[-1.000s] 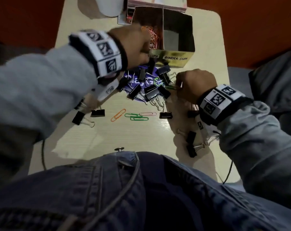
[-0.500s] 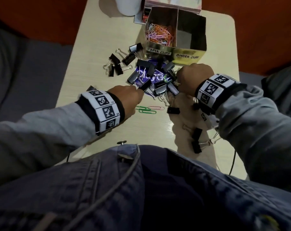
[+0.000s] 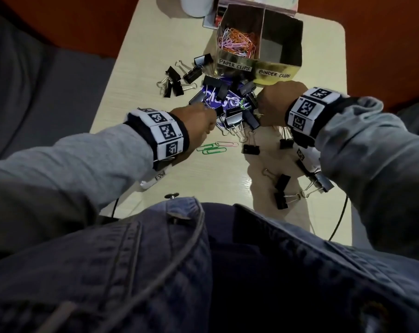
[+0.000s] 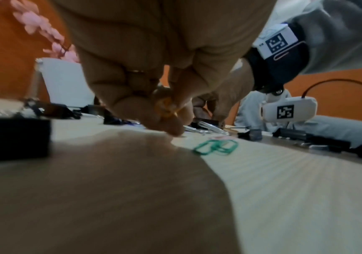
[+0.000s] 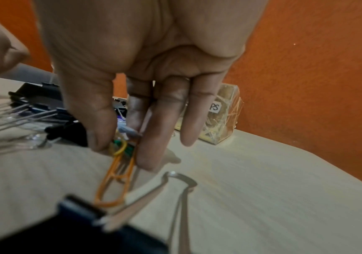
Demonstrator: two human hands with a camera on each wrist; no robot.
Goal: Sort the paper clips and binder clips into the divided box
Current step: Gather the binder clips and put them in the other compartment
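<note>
The gold divided box (image 3: pixel 270 68) stands at the table's far side. Its PAPER CLIPS half (image 3: pixel 237 42) holds several coloured clips; its BINDER CLIPS half (image 3: pixel 281 44) shows only bare floor. Black binder clips (image 3: pixel 234 114) lie piled on a purple card before it. My left hand (image 3: pixel 212 121) is low at the pile's left edge, fingers curled, pinching an orange paper clip (image 4: pixel 164 106). Green paper clips (image 3: pixel 210 149) and a pink one (image 3: pixel 227 143) lie just beside it. My right hand (image 5: pixel 119 149) pinches an orange paper clip (image 5: pixel 114 180) together with yellow and green ones at the pile's right edge.
More binder clips lie scattered at far left (image 3: pixel 177 80) and near right (image 3: pixel 281 188). A white cup (image 3: pixel 196 6) and a pink box (image 3: pixel 275 3) stand behind the divided box. A cable (image 3: pixel 340 219) hangs off the table's right edge. My denim lap covers the near edge.
My left hand came back from over the PAPER CLIPS half down to the table. The orange clip that lay beside the green ones is gone from the table. My right hand stayed at the pile.
</note>
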